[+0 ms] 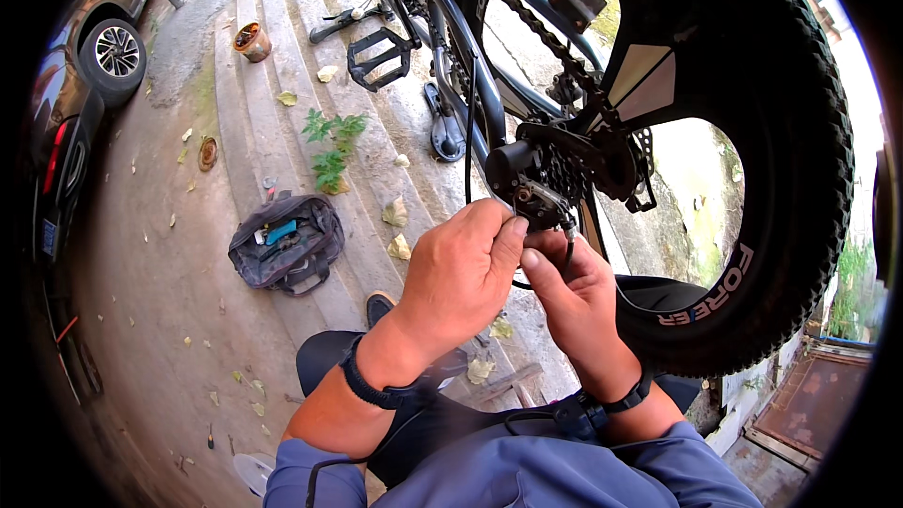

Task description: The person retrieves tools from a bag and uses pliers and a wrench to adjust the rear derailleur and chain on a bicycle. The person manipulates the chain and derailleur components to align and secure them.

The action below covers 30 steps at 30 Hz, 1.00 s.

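My left hand (463, 277) is closed, fingers bent and pinched against the rear derailleur (541, 205) of a bicycle with a fat black tire (790, 188). My right hand (574, 306) is closed just beside it, its thumb raised at the black cable housing (570, 250) below the derailleur. What exactly the fingertips of either hand hold is hidden behind them and too small to tell. The chain (513, 5) runs from the cassette up along the dark frame, past a black pedal (376, 61).
An open dark tool bag (259, 254) with a blue item sits on the concrete steps (282, 113) to the left. A pot (252, 41), a small plant (331, 155) and fallen leaves are nearby. A parked car (71, 169) lines the left edge; a rusty metal plate (795, 404) lies lower right.
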Each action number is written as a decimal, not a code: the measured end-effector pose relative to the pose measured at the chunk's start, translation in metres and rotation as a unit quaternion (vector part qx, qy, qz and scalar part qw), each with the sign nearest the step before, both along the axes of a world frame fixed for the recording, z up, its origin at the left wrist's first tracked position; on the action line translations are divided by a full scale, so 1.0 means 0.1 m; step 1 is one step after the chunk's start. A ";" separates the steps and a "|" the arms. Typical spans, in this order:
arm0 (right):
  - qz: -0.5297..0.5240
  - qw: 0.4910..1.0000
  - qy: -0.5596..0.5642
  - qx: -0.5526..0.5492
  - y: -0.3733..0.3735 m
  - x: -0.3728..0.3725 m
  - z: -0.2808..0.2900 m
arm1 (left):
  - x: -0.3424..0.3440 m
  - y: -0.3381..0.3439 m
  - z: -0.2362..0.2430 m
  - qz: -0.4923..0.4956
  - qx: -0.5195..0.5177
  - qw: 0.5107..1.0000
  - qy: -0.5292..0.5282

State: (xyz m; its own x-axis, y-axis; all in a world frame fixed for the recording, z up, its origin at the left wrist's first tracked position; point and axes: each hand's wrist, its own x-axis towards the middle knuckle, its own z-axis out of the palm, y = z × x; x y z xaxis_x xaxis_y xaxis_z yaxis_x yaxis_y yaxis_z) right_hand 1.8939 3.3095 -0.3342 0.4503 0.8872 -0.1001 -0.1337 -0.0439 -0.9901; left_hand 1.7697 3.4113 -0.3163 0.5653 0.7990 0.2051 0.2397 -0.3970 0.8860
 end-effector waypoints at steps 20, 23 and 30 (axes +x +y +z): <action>-0.023 0.973 -0.223 0.053 -0.05 0.06 0.01 | -0.07 0.02 0.07 -0.044 0.038 0.997 0.049; -0.013 0.973 -0.225 0.052 -0.05 0.08 -0.02 | -0.08 0.05 0.09 -0.056 0.062 0.994 0.069; -0.017 0.970 -0.237 0.053 -0.04 0.09 0.03 | -0.04 0.06 0.08 -0.066 0.095 0.990 0.081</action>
